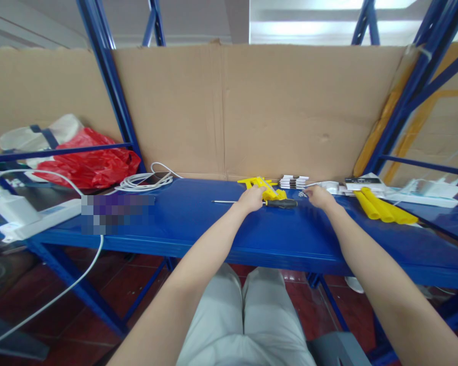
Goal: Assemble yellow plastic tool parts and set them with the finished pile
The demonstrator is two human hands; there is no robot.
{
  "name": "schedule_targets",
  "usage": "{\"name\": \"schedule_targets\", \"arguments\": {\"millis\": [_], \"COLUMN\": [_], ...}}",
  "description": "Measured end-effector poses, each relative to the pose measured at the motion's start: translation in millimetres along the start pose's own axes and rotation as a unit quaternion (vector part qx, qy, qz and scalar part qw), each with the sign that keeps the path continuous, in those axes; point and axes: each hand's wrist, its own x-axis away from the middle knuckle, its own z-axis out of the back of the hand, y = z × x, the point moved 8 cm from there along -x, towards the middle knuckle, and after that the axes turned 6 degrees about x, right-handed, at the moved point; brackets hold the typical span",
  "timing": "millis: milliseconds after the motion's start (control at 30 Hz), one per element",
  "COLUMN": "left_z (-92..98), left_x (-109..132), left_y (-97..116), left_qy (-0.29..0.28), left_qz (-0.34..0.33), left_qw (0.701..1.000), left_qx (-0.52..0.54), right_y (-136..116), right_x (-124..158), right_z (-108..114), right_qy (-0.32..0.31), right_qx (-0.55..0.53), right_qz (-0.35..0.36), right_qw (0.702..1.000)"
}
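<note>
My left hand (252,197) is closed on a yellow plastic part (270,192) at the back of the blue table (198,218); its exact kind is unclear. Just in front of that part lies a screwdriver (284,204), its black handle to the right and the shaft pointing left past my wrist. Over to the right, my right hand (319,196) has its fingers pinched together beside a small pile of metal pieces, perhaps screws (301,193). Whatever is between those fingertips is too small to make out. Behind the pile stands a stack of small black-and-white packets (293,181).
Yellow tubes (383,208) and a white power strip (423,199) lie on the right. To the left are a coiled white cable (147,181), a red plastic bag (93,160) and another power strip (57,216) with a charger. A cardboard wall (229,112) closes off the back.
</note>
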Motion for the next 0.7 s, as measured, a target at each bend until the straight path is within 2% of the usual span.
{"name": "schedule_targets", "arguments": {"millis": [133, 300, 533, 700], "left_z": [-4.6, -7.5, -4.0, -3.4], "left_x": [-3, -8, -8, -6], "left_y": [2, 0, 4, 7], "left_qy": [0.004, 0.011, 0.020, 0.014], "left_qz": [-0.029, -0.050, -0.063, -0.073], "left_qw": [0.999, 0.999, 0.997, 0.997], "left_qx": [-0.019, -0.004, 0.031, 0.037], "right_y": [8, -3, -9, -18], "right_x": [2, 5, 6, 8], "right_z": [-10, -20, -21, -11], "right_qy": [-0.021, -0.061, -0.058, -0.031], "right_qx": [0.052, 0.057, 0.069, 0.078], "right_qz": [-0.012, -0.002, 0.008, 0.013], "right_qw": [0.998, 0.997, 0.996, 0.996]}}
